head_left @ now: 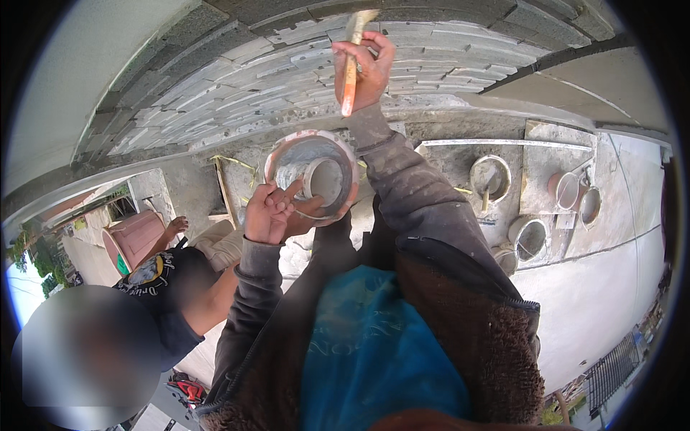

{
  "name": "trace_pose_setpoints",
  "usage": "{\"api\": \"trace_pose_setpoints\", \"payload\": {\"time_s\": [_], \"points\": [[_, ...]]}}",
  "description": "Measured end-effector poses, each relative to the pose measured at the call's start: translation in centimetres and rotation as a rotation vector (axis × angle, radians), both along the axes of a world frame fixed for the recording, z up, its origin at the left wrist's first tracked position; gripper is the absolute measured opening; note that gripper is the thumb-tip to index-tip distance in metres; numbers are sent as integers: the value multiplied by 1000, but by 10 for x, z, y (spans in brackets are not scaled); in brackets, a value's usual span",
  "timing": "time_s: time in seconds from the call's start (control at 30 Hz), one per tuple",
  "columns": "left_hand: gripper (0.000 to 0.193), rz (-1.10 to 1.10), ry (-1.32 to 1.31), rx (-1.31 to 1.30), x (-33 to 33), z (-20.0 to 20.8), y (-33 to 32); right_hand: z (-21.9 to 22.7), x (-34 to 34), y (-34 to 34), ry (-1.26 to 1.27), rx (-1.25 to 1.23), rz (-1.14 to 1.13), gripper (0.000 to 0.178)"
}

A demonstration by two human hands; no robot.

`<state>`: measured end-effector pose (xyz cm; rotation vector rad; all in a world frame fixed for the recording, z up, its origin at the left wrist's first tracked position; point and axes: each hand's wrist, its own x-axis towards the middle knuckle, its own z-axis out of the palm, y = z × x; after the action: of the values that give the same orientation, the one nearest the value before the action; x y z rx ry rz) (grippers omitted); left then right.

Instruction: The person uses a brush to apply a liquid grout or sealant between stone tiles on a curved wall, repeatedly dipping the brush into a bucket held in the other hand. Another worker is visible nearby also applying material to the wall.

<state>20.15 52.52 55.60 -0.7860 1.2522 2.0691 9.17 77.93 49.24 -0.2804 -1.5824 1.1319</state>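
My right hand is closed round the orange handle of a paintbrush, held up in front of a wall clad in stacked grey stone strips. The pale bristles point up at darker stones; whether they touch is hard to tell. My left hand is raised by a round bucket, fingers curled in, with nothing visible in them. A co-worker's hand reaches past it and touches a small round pot in the bucket's mouth. Grey residue coats the bucket's inside.
The co-worker, in a dark shirt, crouches close on my left, with a pink tub beyond. On the right stand a bucket with a tool in it, another bucket and smaller pails near a white-edged board.
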Motion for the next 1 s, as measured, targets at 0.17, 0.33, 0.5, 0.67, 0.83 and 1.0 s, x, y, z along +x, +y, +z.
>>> {"api": "trace_pose_setpoints", "payload": {"time_s": [0.17,0.33,0.5,0.67,0.83,1.0], "points": [[7,-18,-4,5,-4,-1,-23,-19,-8,-28,60,51,467,23],[6,-18,25,-1,-9,-2,-39,-3,0,3,-27,47,-239,19],[9,-25,26,72,-17,-13,-59,21,13,-56,-274,91,520,26],[11,-51,10,53,-17,-7,-65,25,68,-66,-650,-77,808,26],[14,-86,33,43,-17,-3,-70,14,79,-79,-683,248,747,20],[19,-142,57,32,-18,9,-69,19,93,-94,-721,-69,730,19]]}}
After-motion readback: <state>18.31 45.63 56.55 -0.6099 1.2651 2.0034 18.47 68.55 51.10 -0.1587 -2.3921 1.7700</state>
